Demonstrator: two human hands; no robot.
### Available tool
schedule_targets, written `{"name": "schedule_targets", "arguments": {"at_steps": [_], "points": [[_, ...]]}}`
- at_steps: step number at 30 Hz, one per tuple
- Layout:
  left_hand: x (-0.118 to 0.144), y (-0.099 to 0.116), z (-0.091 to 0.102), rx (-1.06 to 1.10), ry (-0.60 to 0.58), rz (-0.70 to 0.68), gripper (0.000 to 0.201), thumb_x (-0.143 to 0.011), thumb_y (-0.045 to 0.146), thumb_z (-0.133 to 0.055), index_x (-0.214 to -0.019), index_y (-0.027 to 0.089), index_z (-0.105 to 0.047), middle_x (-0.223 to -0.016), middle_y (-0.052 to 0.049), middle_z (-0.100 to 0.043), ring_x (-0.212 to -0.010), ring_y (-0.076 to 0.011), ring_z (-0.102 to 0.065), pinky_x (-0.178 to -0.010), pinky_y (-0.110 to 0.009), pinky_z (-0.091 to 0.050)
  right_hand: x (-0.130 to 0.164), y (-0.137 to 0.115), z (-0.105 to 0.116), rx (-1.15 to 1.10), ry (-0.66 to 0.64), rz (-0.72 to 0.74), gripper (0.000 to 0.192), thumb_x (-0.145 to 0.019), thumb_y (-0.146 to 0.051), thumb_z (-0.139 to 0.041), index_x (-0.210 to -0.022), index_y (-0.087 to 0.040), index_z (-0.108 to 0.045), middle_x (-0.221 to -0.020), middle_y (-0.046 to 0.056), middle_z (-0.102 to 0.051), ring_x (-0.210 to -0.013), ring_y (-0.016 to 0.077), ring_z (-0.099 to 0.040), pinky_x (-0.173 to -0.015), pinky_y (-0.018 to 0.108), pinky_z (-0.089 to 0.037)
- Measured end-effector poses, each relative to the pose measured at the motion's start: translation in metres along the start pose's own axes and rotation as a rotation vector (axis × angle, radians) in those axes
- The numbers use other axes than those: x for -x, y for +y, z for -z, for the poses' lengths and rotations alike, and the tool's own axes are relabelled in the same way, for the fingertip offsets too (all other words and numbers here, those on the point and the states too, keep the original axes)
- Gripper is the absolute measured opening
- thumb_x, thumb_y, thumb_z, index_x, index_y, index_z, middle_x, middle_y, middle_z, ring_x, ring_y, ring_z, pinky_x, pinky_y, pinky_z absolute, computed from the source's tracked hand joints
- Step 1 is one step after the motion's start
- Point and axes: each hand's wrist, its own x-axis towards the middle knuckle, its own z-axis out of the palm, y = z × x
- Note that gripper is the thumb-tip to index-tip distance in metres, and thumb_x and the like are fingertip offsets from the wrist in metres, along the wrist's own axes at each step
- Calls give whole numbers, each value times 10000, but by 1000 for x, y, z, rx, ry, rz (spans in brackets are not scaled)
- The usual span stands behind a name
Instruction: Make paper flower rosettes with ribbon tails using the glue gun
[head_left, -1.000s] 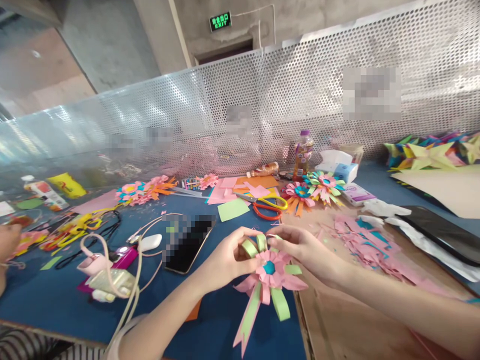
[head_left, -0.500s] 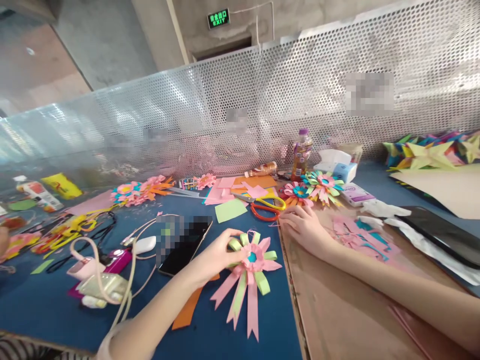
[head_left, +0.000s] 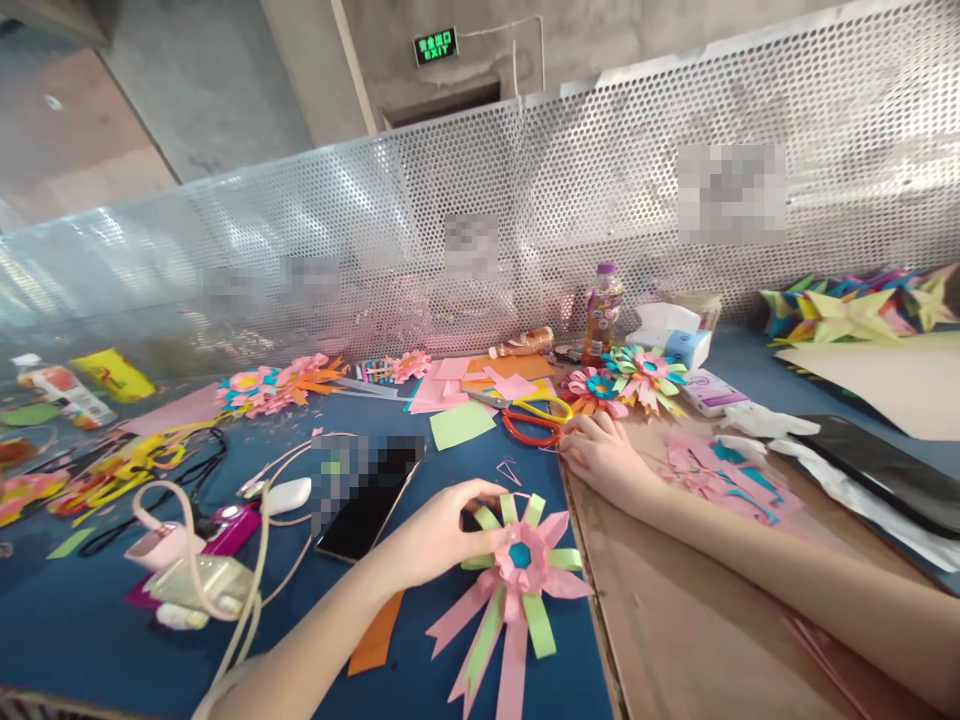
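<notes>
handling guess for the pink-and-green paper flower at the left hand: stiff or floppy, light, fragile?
The pink-and-green paper flower is probably light: it looks built from thin paper strips. Its long pink tail may flop or swing when lifted, since its forked end hangs free. The petals near the left hand could crease under a firm pinch, being just folded paper.

I'm holding a matt paper flower (head_left: 520, 580) amid shinier surfaces.
Its strips (head_left: 513, 665) are looking smooth and dull; the phone (head_left: 377, 500) is shining, smooth and glassy; the perforated panel (head_left: 375, 230) is gleaming as bare metal; the bottle (head_left: 602, 315) is showing clear, glossy plastic; and the wall (head_left: 217, 90) is looking like rough, matt concrete.
</notes>
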Motion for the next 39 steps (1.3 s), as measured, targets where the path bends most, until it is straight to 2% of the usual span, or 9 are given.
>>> {"name": "schedule_targets", "arguments": {"at_steps": [3, 5, 9, 13, 20, 25, 33, 36, 39], "points": [[-1, -4, 0, 3, 48, 0, 390, -831, 486, -518, -1095, 216, -615, -1077, -31, -636, -964, -188, -576, -817, -270, -425, -4, -1, 11, -16, 18, 36, 118, -863, -220, -541, -832, -179, -648, -1030, 107, -581, -940, 248, -447, -817, 420, -431], [-3, -6, 1, 9, 123, -23, 378, -860, 497, -463, -1041, 213, -635, -1080, -31, -650, -1011, -196, -576, -873, -283, -410, -10, -6, 27, -61, 37, 121, 146, -887, -230, -511, -855, -185, -646, -1048, 102, -574, -956, 232, -450, -814, 393, -432], [-8, -7, 3, 121, 262, -60, 347, -861, 453, -469, -1010, 179, -620, -1001, -57, -674, -955, -198, -605, -841, -295, -436, -27, -29, 66, -39, 37, 453, 186, -913, -180, -459, -884, -180, -643, -1070, 90, -577, -966, 210, -454, -794, 350, -429], [-13, -10, 5, 289, 232, -110, 342, -797, 394, -588, -1058, 172, -586, -1016, -73, -667, -876, -186, -620, -744, -278, -465, -47, -52, 84, 120, 43, 778, 217, -911, -158, -453, -789, -181, -631, -1102, 58, -586, -980, 200, -466, -781, 334, -422], [-18, -22, 3, 294, 157, -194, 260, -720, 255, -683, -943, 141, -611, -890, -52, -671, -817, -175, -606, -764, -290, -452, -71, -66, 81, 216, 62, 1144, 229, -891, -121, -455, -757, -218, -613, -1002, 13, -609, -877, 172, -493, -762, 335, -417], [-17, -21, 2, 281, 115, -207, 375, -722, 267, -678, -1066, 140, -598, -921, -45, -667, -851, -194, -605, -761, -290, -453, -78, -74, 79, 226, -14, 1213, 345, -919, -138, -382, -716, -273, -626, -1031, -16, -618, -907, 163, -499, -761, 322, -429], [-16, -12, 3, 281, 120, -189, 144, -694, 210, -645, -803, 127, -603, -717, 12, -599, -698, -137, -560, -636, -227, -397, -85, -79, 76, 52, -119, 1127, 317, -870, -120, -465, -666, -290, -638, -1081, -27, -621, -932, 155, -518, -769, 322, -444], [-15, -12, 4, 304, 125, -120, 147, -680, 199, -646, -791, 128, -582, -642, 36, -550, -576, -92, -517, -524, -195, -356, -83, -77, 77, 92, -150, 1113, 324, -896, -140, -436, -693, -286, -642, -1139, -39, -600, -946, 162, -506, -757, 326, -444], [-15, -14, 4, 315, 140, -9, 253, -695, 262, -660, -904, 137, -592, -731, 15, -583, -463, -57, -479, -408, -179, -304, -74, -69, 77, 105, -99, 1034, 292, -910, -134, -412, -814, -271, -652, -1169, -17, -585, -963, 178, -499, -774, 341, -443]]}}
